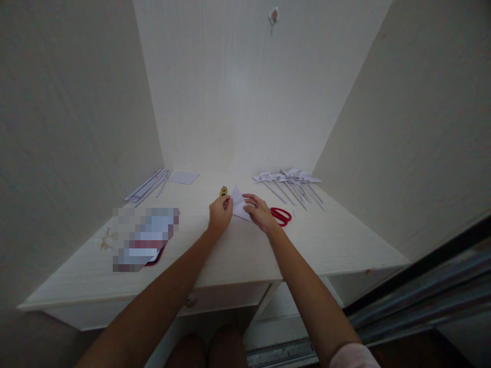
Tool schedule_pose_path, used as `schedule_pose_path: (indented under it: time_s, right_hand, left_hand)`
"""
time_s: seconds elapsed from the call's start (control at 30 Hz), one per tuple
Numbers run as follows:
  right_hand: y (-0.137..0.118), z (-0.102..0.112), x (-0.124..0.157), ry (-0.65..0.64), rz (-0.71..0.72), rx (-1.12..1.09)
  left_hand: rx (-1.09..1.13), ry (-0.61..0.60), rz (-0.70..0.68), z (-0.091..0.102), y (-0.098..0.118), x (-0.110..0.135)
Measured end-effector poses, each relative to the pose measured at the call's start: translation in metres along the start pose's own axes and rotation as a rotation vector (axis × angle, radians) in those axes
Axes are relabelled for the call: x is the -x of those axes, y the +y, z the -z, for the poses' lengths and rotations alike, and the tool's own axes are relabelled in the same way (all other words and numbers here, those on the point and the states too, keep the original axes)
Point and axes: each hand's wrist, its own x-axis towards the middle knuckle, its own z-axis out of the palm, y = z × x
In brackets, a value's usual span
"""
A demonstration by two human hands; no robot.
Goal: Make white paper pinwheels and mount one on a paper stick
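A small white piece of paper (237, 208) with a fold across it is held between my two hands above the tabletop. My left hand (220, 213) pinches its left edge with the fingers closed. From the right, my right hand (262, 212) grips the paper, its fingers curled over the edge. Just beyond my left hand lies a yellow box cutter (223, 191), partly covered by that hand. Red-handled scissors (282, 216) rest beside my right hand, which hides their blades.
White paper shapes on thin sticks (293, 177) are piled at the back right. Several loose paper sticks (149, 186) and a flat paper sheet (184, 177) lie at the back left. A blurred, red-edged phone-like object (155, 258) is left of my forearm. Walls enclose the white desk (238, 255).
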Motion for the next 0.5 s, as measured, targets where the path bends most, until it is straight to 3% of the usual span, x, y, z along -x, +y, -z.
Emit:
schedule_pose_path:
  time_s: [0.17, 0.5]
  right_hand:
    - [-0.002, 0.001, 0.000, 0.032, 0.028, -0.027]
    - [-0.002, 0.001, -0.001, 0.059, -0.047, -0.056]
  left_hand:
    - [0.226, -0.028, 0.197, -0.002, -0.005, -0.004]
    - [0.435, -0.141, 0.249, 0.004, 0.005, -0.004]
